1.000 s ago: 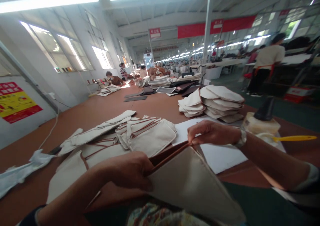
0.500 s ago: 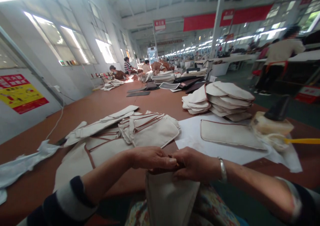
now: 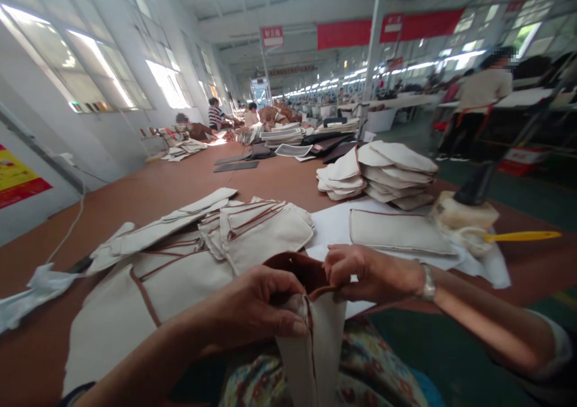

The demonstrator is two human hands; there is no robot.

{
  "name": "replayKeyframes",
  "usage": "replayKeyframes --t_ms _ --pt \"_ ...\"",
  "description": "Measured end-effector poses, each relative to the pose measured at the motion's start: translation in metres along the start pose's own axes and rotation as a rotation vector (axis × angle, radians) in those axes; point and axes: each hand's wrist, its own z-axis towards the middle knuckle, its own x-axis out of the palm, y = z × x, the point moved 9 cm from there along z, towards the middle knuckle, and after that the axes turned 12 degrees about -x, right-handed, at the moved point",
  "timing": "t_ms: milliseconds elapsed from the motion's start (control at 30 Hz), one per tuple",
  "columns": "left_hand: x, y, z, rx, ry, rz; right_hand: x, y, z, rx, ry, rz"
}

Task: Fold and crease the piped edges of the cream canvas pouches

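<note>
A cream fabric pouch with a brown lining (image 3: 311, 335) hangs upright over my lap, its mouth spread apart and a seam running down the side facing me. My left hand (image 3: 270, 305) pinches the pouch near the seam at its left rim, thumb on the outside. On the right rim, my right hand (image 3: 365, 272) grips the brown edge with bent fingers. Just beyond my hands lies a pile of cream pieces with brown trim (image 3: 265, 232). A single flat cream pouch (image 3: 401, 231) rests on white paper (image 3: 324, 217) to the right.
Stacked cream pouches (image 3: 396, 169) stand farther back on the brown table (image 3: 180, 181). At right are a pale container (image 3: 466, 208) with a black object on top and a yellow-handled tool (image 3: 523, 236). A white cloth (image 3: 40, 293) lies left. Several people work in the background.
The pouch has turned so its seam faces me, and its mouth has been pulled apart. My hands, close together before, are now separated along its rim. The camera view has shifted right.
</note>
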Motion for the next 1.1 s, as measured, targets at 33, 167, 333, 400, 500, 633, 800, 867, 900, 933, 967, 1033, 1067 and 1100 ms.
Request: replayKeyframes --t_ms 33,167,333,400,500,633,800,867,900,933,967,1033,1067,1100 --pt "0.006 0.0 0.004 0.002 0.01 -0.029 0.001 0.006 -0.002 0.03 -0.011 0.03" --pt "0.024 -0.003 0.012 -0.02 0.109 -0.09 -0.002 0.036 -0.004 0.205 -0.106 0.13" --pt "0.022 -0.013 0.011 -0.044 0.007 -0.01 0.006 0.045 -0.006 0.271 -0.16 0.054" --pt "0.02 -0.013 0.011 -0.051 -0.061 0.04 0.01 0.042 -0.009 0.216 -0.192 0.03" --pt "0.023 -0.009 0.013 -0.059 -0.063 0.039 0.014 0.043 -0.013 0.114 -0.232 -0.091" --pt "0.032 -0.007 0.014 -0.057 0.053 -0.112 0.011 0.051 -0.016 0.033 -0.272 -0.202" --pt "0.039 -0.015 0.01 -0.026 0.104 -0.111 0.009 0.067 -0.015 -0.042 -0.235 -0.284" --pt "0.04 -0.017 0.01 -0.013 0.089 -0.052 0.014 0.065 -0.014 -0.002 -0.165 -0.351" --pt "0.04 -0.017 0.011 -0.008 0.077 -0.023 0.016 0.064 -0.013 0.019 -0.146 -0.385" --pt "0.041 -0.017 0.011 -0.003 0.069 -0.002 0.016 0.063 -0.013 0.033 -0.148 -0.408" --pt "0.041 -0.016 0.012 -0.001 0.063 0.01 0.016 0.062 -0.013 0.04 -0.161 -0.412" --pt "0.042 -0.013 0.013 -0.007 0.053 0.012 0.011 0.056 -0.013 0.088 -0.206 -0.345" --pt "0.041 -0.011 0.013 -0.019 0.043 0.008 0.009 0.051 -0.014 0.134 -0.22 -0.274" --pt "0.04 -0.009 0.013 -0.032 0.026 0.01 0.007 0.045 -0.015 0.19 -0.221 -0.178"
